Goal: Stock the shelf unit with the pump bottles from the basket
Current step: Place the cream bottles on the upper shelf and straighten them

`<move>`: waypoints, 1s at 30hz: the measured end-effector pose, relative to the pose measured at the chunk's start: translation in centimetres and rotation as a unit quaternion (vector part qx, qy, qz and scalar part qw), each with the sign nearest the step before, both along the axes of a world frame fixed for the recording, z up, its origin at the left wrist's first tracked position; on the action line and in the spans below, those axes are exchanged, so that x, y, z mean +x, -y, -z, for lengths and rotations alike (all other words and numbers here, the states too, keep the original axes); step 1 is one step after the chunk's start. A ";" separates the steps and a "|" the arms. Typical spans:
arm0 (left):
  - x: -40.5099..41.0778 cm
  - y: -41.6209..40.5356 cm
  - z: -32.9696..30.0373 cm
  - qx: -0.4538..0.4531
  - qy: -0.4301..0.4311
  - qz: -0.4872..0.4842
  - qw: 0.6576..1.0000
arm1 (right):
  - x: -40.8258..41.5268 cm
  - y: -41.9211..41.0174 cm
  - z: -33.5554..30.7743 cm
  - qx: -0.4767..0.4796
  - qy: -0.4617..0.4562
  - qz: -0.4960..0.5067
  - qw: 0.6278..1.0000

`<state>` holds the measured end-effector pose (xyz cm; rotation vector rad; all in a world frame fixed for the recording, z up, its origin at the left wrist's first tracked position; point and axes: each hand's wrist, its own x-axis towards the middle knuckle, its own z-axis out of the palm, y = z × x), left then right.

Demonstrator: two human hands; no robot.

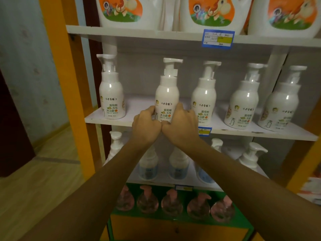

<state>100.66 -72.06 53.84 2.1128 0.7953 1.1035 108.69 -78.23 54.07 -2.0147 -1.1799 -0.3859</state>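
At the left of the frame there is a pale wall and a wooden floor, then an orange post [69,94] that stands beside the shelf unit. On the top shelf [139,33], along the upper edge of the frame, three large white jugs [211,13] with an orange animal label stand in a row, and a blue price tag [218,39] hangs on the shelf edge under the middle one. The middle shelf [107,120] carries five white pump bottles in one row. The first bottle [111,91] stands alone at the left end. The second bottle [167,94] is at the center of the frame, upright on the shelf near its front edge, and both hands grasp its lower part: the left hand [145,126] wraps its left side and the right hand [180,126] wraps its right side, with the two thumbs touching each other in front. The third bottle [205,96] is just beside the right hand, and the fourth bottle [244,100] and fifth bottle [282,103] follow toward the right edge. A second small price tag [205,131] shows under the right wrist. Lower down, behind the forearms, a shelf holds white pump bottles with blue labels [178,166]; their number I cannot tell because the arms hide some. At the bottom, a green shelf [173,221] carries five clear round bottles with pink pumps [172,200].
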 end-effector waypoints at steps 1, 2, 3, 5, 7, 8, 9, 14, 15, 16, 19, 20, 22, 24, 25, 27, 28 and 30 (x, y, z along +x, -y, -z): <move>0.0 0.1 0.0 0.002 -0.002 0.000 1.000 | 0.0 0.0 0.0 0.000 -0.009 -0.003 1.000; -0.1 0.1 -0.1 0.005 -0.003 -0.002 1.000 | 0.0 -0.1 0.0 -0.001 -0.019 -0.006 1.000; -0.1 0.2 -0.1 0.008 -0.003 -0.005 1.000 | 0.0 -0.1 0.0 -0.003 -0.029 -0.008 1.000; -0.1 0.2 -0.1 0.013 -0.005 -0.010 1.000 | 0.0 -0.4 -0.1 -0.005 -0.044 -0.011 0.999; -0.1 0.2 -0.2 0.013 -0.008 -0.009 1.000 | 0.1 -0.6 -0.1 -0.004 -0.053 -0.015 0.998; -0.1 0.3 -0.2 0.011 -0.009 -0.007 1.000 | 0.2 -0.6 -0.1 -0.005 -0.057 -0.017 0.998; -0.1 0.3 -0.2 0.013 -0.010 -0.006 1.000 | 0.3 -0.7 0.0 -0.006 -0.059 -0.018 0.998; 0.1 0.0 0.0 0.016 -0.023 -0.006 1.000 | 0.8 -1.0 0.0 -0.003 -0.056 -0.027 0.998; 0.1 0.0 0.0 0.015 -0.025 -0.003 1.000 | 0.8 -1.0 0.0 -0.006 -0.059 -0.027 0.998; 0.0 0.0 -0.1 0.015 -0.025 0.001 1.000 | 0.8 -1.1 0.1 -0.007 -0.061 -0.028 0.998; -0.4 0.4 0.1 0.021 -0.006 -0.005 1.000 | 0.4 -1.0 0.6 0.024 -0.055 -0.010 0.998; -0.6 0.6 0.3 0.020 0.017 -0.024 0.999 | 0.0 -0.8 0.8 0.048 -0.044 0.005 0.998; -1.3 0.4 1.0 0.025 0.079 -0.082 0.993 | -1.2 -0.3 1.3 0.106 -0.003 0.021 0.994; -2.2 -0.4 1.7 0.028 0.129 -0.143 0.981 | -2.5 -0.3 2.0 0.140 0.038 -0.014 0.989; -2.7 -0.9 1.9 0.030 0.144 -0.172 0.974 | -3.1 -0.6 2.3 0.141 0.049 -0.042 0.988; -4.0 -1.9 1.9 0.032 0.157 -0.221 0.962 | -4.1 -1.5 2.8 0.112 0.044 -0.095 0.988; -4.7 -2.4 1.8 0.032 0.156 -0.234 0.959 | -4.6 -2.0 2.7 0.088 0.032 -0.120 0.988; -5.8 -3.5 1.6 0.024 0.142 -0.239 0.960 | -5.5 -3.0 2.1 0.041 0.005 -0.162 0.986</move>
